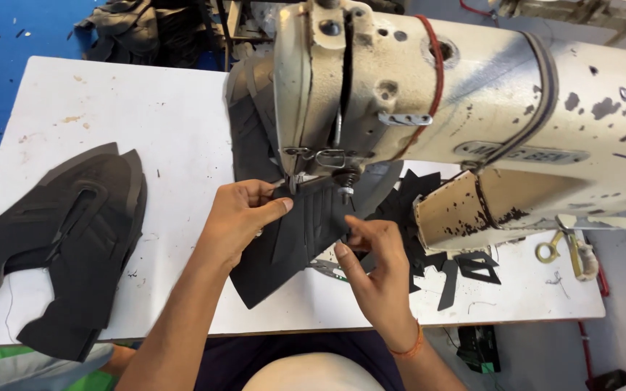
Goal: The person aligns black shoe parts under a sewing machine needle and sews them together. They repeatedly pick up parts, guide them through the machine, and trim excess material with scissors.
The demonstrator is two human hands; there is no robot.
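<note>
1. The dark shoe-upper piece [295,239] lies flat on the white counter [175,137] under the head of the cream sewing machine [429,94], near the middle of the counter's near half.
2. The left hand [240,221] rests on the piece's left part, fingers bent and thumb stretched toward the needle; its grip is closed down on the piece, pressing rather than lifting.
3. The right hand [374,271] sits at the piece's right edge, just below the needle; thumb and fingertips pinch that edge, so its grip is closed on the piece too.
4. The piece thus lies between both hands, its upper end under the presser foot and its lower end past the hands, toward the counter's near edge.
5. Its long axis runs on a slant, from the needle down to the near edge, with the rounded end nearest the person.
6. Count: one piece under the needle; a stack of dark uppers [59,239] at the counter's left edge, number unclear; several small dark scraps [465,268] toward the right edge; one pair of scissors [563,246] at the right.
</note>
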